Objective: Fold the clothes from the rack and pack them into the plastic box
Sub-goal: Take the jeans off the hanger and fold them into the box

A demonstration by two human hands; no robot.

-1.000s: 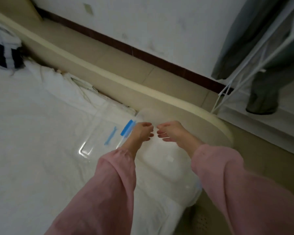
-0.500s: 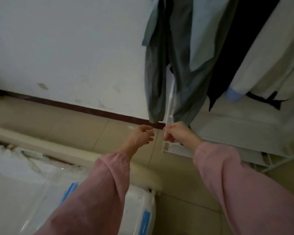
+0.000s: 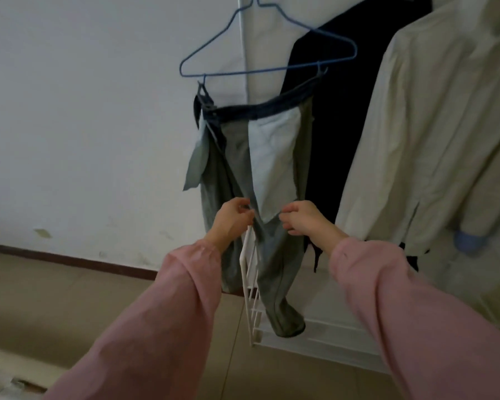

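Grey trousers [image 3: 231, 168] hang inside out, pocket linings showing, clipped by the dark waistband to a blue wire hanger [image 3: 272, 71] on the white rack [image 3: 247, 272]. My left hand [image 3: 233, 220] and my right hand [image 3: 305, 219] are raised side by side in front of the trouser legs at thigh height. Both have loosely curled fingers with nothing visibly held. The fingertips are right at the fabric, and I cannot tell if they touch it. Pink sleeves cover both forearms. The plastic box is out of view.
A dark garment [image 3: 332, 125] and a cream shirt [image 3: 433, 125] hang to the right of the trousers. The rack's slatted bottom shelf [image 3: 324, 339] stands on the tan floor against a white wall. A strip of the bed edge [image 3: 0, 379] shows at the bottom left.
My view has swung from the bed and plastic box up to the rack. Both hands have risen, in the same curled pose, from near the rack's foot to the trouser legs.
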